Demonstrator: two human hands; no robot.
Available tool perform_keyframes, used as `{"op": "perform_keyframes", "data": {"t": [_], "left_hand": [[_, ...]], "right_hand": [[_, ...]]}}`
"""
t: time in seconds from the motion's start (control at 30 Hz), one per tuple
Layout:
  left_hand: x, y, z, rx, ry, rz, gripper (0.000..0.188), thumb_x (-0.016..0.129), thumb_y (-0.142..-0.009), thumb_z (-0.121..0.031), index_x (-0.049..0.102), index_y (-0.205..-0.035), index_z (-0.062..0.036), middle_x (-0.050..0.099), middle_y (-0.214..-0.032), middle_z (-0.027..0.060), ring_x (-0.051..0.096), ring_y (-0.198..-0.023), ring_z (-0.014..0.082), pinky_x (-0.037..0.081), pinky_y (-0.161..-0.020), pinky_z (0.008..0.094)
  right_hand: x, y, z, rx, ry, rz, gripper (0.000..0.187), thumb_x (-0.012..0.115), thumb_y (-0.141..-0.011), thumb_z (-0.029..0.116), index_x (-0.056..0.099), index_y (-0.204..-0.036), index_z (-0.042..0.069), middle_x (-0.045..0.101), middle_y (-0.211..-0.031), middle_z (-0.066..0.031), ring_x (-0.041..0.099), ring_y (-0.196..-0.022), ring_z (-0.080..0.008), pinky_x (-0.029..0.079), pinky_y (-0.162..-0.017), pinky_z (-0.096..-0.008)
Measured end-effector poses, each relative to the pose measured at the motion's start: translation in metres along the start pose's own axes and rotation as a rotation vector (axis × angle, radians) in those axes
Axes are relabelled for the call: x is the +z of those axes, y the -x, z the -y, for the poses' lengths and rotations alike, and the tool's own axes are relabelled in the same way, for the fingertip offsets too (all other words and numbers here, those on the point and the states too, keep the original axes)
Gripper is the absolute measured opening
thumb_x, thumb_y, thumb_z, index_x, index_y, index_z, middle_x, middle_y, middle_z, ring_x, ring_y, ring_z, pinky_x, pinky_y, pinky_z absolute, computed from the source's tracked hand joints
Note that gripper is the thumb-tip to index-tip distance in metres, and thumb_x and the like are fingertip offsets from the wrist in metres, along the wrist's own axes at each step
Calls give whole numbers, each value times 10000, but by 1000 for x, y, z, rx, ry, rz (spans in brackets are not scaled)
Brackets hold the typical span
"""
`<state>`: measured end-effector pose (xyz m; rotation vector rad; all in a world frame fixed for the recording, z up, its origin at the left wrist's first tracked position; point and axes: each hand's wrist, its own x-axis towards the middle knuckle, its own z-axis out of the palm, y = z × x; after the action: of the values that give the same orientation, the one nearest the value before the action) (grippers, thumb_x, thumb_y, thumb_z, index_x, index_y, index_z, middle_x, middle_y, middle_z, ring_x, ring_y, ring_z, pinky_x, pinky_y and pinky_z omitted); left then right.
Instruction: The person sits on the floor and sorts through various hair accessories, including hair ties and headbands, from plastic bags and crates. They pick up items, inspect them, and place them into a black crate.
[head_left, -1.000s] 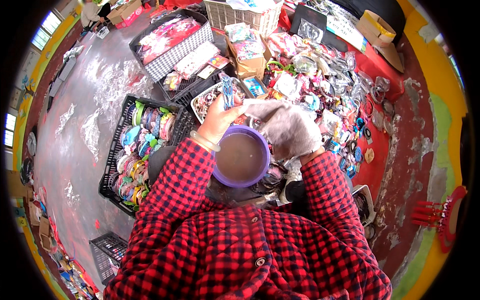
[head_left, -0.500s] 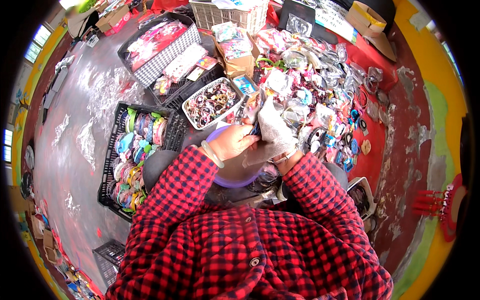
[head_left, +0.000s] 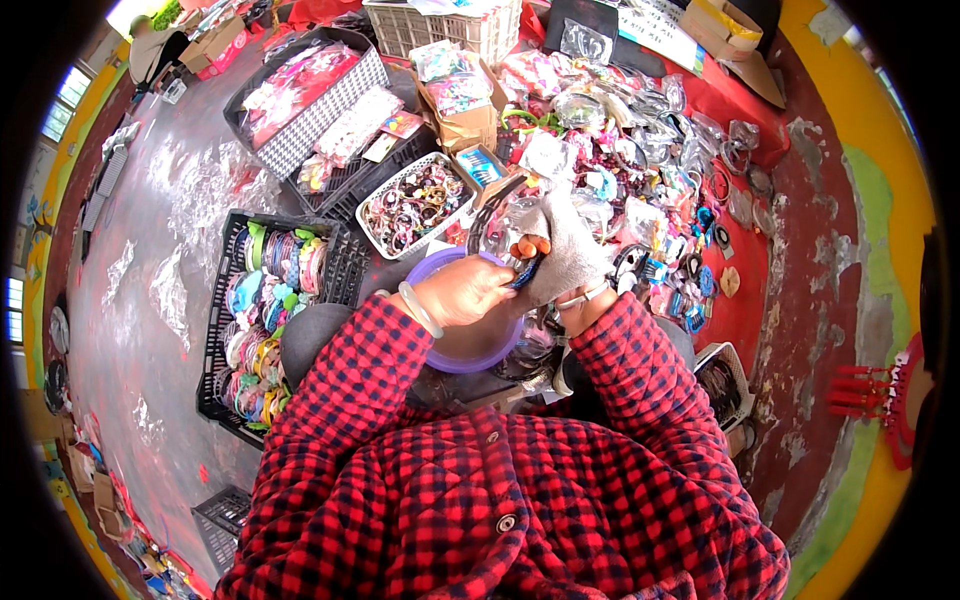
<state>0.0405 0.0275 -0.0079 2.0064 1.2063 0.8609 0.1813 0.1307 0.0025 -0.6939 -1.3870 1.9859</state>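
Observation:
My left hand [head_left: 462,291] is closed over the purple basin, pinching a dark headband [head_left: 484,217] with a blue patch near the fingertips. The band's curved end sticks up and away from me. My right hand [head_left: 578,308] is wrapped in a grey cloth [head_left: 562,248] and closed on it. The cloth lies against the headband, and a few fingertips show beyond its edge. Most of the right hand's fingers are hidden by the cloth. Below both hands sits the purple basin [head_left: 462,366], holding brownish, cloudy liquid.
A black crate [head_left: 222,385] of colourful headbands stands at my left. Ahead are a white basket [head_left: 425,248] of hair ties, a cardboard box [head_left: 470,130] and a patterned bin [head_left: 320,110]. Loose, partly bagged hair accessories [head_left: 640,160] cover a red cloth [head_left: 735,275] at the right.
The dark headband now stands out clearly above my left hand, its curved end showing. The grey cloth and my right hand have shifted slightly right, and the view has moved a little.

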Motion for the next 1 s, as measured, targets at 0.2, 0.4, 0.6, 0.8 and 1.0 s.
{"op": "perform_keyframes", "data": {"t": [0.2,0.4,0.6,0.8,1.0], "left_hand": [[3,2,-1,-33,-109,-9,151,549,-792,-148,525,-726,-14,536,-642,186,530,-652,394,401,-572,461],[3,7,1,-90,-203,41,144,563,-788,-160,565,-833,-23,570,-744,167,546,-765,365,425,-681,444],[-9,0,-18,141,-436,-511,409,620,-803,-241,533,-1157,-56,445,-1232,168,424,-1148,335,318,-987,384],[-14,4,6,-280,1295,-671,379,361,-953,-316,488,-1125,-4,556,-1049,155,522,-1025,281,394,-917,370],[-21,6,-8,-75,1527,-432,254,453,-920,-298,543,-933,-61,485,-681,27,460,-661,162,422,-796,354]], "right_hand": [[21,6,20,342,-560,-257,289,449,-878,412,471,-752,152,436,-605,4,431,-495,-123,363,-457,-256],[13,3,23,322,-581,-368,276,500,-874,411,470,-755,163,383,-544,22,369,-439,-119,353,-452,-291],[-18,-1,22,235,-700,-460,321,519,-863,432,454,-696,166,291,-505,53,274,-402,-93,304,-417,-270],[-25,8,25,95,-874,-74,355,401,-926,380,439,-663,145,297,-512,64,254,-399,-72,291,-504,-252],[-24,-10,22,91,431,-366,429,430,-803,493,527,-754,78,437,-568,6,409,-489,-131,366,-580,-287]]}}
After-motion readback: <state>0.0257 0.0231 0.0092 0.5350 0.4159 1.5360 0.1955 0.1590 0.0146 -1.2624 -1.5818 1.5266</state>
